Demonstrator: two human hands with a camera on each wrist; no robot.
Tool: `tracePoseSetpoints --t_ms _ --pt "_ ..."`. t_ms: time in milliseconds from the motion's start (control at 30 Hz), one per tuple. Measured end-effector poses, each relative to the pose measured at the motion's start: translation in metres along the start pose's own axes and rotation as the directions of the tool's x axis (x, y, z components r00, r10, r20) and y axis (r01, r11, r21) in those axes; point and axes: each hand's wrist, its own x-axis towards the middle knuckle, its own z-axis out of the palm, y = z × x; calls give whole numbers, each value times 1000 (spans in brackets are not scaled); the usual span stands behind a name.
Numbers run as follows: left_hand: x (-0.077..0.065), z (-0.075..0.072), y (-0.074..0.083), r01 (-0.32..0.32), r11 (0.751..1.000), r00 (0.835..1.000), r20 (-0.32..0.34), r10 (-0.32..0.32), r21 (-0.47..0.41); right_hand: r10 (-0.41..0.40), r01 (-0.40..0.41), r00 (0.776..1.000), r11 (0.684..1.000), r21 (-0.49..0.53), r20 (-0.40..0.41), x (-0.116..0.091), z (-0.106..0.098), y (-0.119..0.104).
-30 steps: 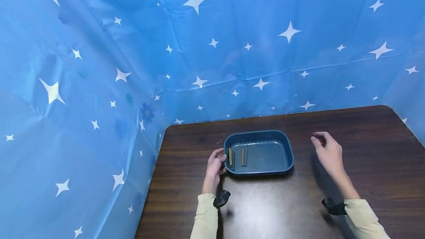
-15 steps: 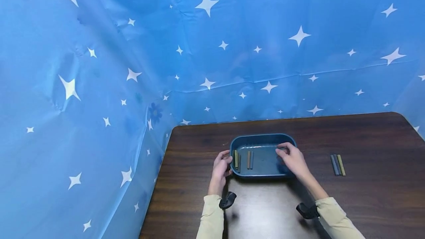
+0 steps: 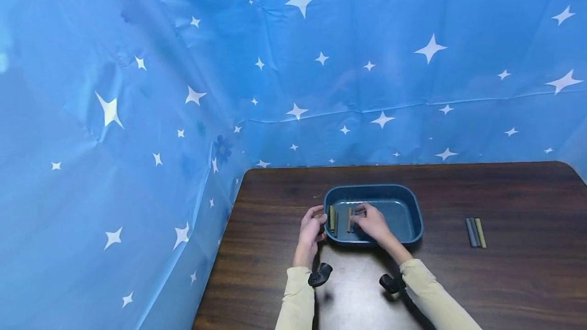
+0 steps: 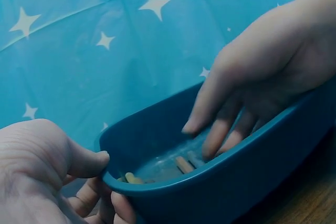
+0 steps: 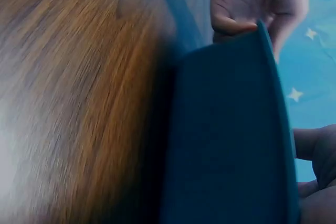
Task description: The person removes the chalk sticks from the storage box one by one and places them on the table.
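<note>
A deep blue rectangular basin [image 3: 419,220] with rounded corners stands on the table. My left hand [image 3: 313,225] grips its left rim, thumb on top and fingers curled beneath. Inside at the left lie a yellow chalk-like stick [image 3: 332,218] and a dark one [image 3: 336,227]. Beside them is a brown stick [image 3: 349,218], with a bluish one partly hidden by my right hand [image 3: 372,223]. That hand reaches into the basin over these sticks. In the left wrist view its thumb and fingers are apart, with the pinkish-brown stick [image 4: 184,164] just beside them.
To the right of the basin, a bluish-grey stick [image 3: 471,232], a darker one and a yellow one [image 3: 480,233] lie side by side on the dark wooden table [image 3: 527,269]. A blue star-printed curtain [image 3: 390,80] hangs behind and at the left.
My right hand has moved left from the table beside the basin, over its right side, to the sticks inside. The left hand keeps its grip on the rim. The head view has shifted slightly.
</note>
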Motion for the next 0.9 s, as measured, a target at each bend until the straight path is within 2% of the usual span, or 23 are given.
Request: tracePoseSetpoints --t_ms 100,333,467,567,667,767,900 --pt "-1 -1 0 -2 1000 1000 -5 2 -8 -6 6 1000 1000 -18 0 7 12 -2" --pt "-29 3 27 -29 999 999 32 30 -28 -79 75 997 989 -124 -27 19 29 -7" --pt "-15 4 14 -13 1000 1000 18 14 -22 -96 72 989 978 -198 -111 23 30 -5" --pt "-5 4 4 -13 1000 1000 4 13 -14 -63 21 985 967 -256 -161 25 28 -4" --pt "-2 4 1 -7 1000 1000 0 7 -13 -43 -10 988 942 -336 -150 27 28 -4" --pt "-2 3 0 -5 1000 1000 2 5 -15 -43 -2 993 919 -395 -106 28 28 -4" --pt "-1 2 0 -7 1000 1000 2 7 -13 -42 19 998 910 -413 -47 31 30 -4"
